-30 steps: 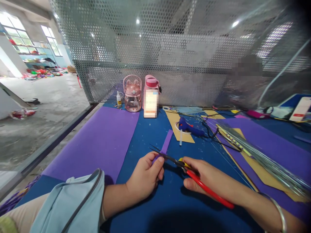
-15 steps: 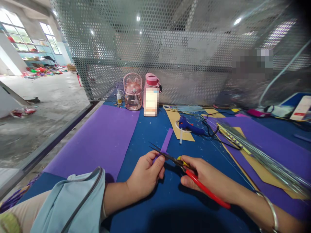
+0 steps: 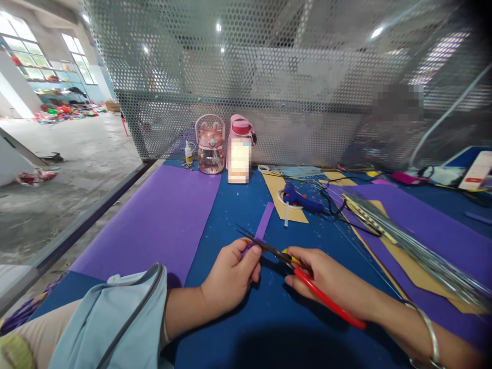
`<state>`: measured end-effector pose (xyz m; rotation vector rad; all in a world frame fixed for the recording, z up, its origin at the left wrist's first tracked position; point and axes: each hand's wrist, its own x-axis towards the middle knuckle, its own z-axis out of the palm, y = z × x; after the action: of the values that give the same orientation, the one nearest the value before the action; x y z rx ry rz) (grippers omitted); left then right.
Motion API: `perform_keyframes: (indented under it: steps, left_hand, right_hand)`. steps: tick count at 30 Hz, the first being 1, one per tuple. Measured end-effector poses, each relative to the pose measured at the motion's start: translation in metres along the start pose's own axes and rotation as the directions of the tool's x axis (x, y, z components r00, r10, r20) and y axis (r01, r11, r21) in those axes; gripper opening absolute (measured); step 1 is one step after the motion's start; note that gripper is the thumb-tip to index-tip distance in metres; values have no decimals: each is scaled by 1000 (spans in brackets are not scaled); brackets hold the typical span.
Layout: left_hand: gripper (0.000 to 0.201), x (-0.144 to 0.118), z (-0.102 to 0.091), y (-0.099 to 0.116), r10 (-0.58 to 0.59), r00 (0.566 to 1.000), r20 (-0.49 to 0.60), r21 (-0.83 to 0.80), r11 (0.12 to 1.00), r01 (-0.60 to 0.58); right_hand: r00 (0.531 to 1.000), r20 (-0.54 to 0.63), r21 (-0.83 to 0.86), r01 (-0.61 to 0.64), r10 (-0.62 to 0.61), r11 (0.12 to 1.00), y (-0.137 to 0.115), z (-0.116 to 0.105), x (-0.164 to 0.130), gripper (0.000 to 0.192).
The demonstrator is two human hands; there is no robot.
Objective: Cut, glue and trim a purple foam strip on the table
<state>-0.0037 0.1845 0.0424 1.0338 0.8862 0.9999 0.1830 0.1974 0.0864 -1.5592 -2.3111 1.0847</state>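
Note:
Between the thumb and fingers of my left hand [image 3: 234, 269] is pinched a narrow purple strip [image 3: 265, 220], its free end pointing away from me. My right hand [image 3: 326, 277] is wrapped round the scissors [image 3: 326, 302], which have red and yellow handles and dark blades. The blades lie across the strip just above my left fingertips, their points toward the upper left. How far the blades are apart at the strip is hard to tell. My left fingers hide the strip's near end.
A large purple sheet [image 3: 154, 215] lies at left. A blue glue gun [image 3: 302, 199] rests on tan card ahead, with its black cord running right. Thin wires [image 3: 423, 251] lie over purple and tan sheets at right. Two pink bottles [image 3: 211, 148] stand before a perforated metal screen [image 3: 269, 77].
Both hands stay almost in place. My right thumb has drawn in slightly on the scissors' handle, and the strip remains pinched in my left hand.

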Motion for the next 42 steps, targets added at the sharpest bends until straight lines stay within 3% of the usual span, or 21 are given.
perform_keyframes:
  steps: [8, 12, 17, 37, 42]
  left_hand:
    - [34, 0, 2, 6, -89, 996, -18, -70, 994, 87]
    - [33, 0, 2, 6, -59, 997, -49, -94, 994, 54]
    - [34, 0, 1, 4, -7, 994, -106, -97, 995, -3]
    - [31, -4, 1, 5, 44, 999, -15, 15, 999, -44]
    - [30, -4, 0, 1, 80, 996, -30, 57, 995, -78]
  right_hand:
    - [1000, -16, -129, -12, 10, 992, 4, -7, 1, 31]
    - [1000, 21, -167, 26, -23, 986, 9, -13, -2, 34]
    - [997, 66, -147, 55, -45, 988, 11, -13, -4, 36]
    - [981, 153, 127, 99, -118, 987, 10, -13, -4, 39]
    - [982, 153, 120, 88, -106, 989, 8, -11, -4, 43]
